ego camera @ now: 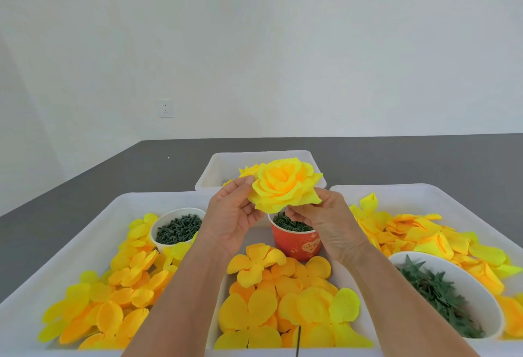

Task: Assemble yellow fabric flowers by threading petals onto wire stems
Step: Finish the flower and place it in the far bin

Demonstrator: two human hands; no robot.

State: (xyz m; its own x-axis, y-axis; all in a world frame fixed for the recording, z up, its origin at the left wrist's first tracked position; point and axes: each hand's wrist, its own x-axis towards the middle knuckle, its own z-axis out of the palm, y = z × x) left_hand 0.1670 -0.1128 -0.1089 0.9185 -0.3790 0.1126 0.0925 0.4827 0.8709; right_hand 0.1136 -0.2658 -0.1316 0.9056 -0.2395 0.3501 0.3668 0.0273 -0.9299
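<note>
The yellow fabric flower [283, 186], full-layered w/ deeper orange centre, sits mid-frame, pinched at its edges by the left hand [236, 215] and right hand [325, 220]. It's held above the red cup [297, 243]; white trays [93, 232] of loose petals [283, 294] crowd lower frame, grey tabletop [410, 161] open behind.

A dark grey table [396, 158] meets a white wall at its far edge. Four white plastic trays rest directly on it: a left tray [93, 232], a centre tray [215, 328] at the near edge, a right tray [467, 195], and a far tray [226, 164] behind them. The left, centre and right trays stand side by side, walls just beside one another; the far tray sits just behind them. A small white speck [168, 157] lies on the bare surface, far left.
</note>
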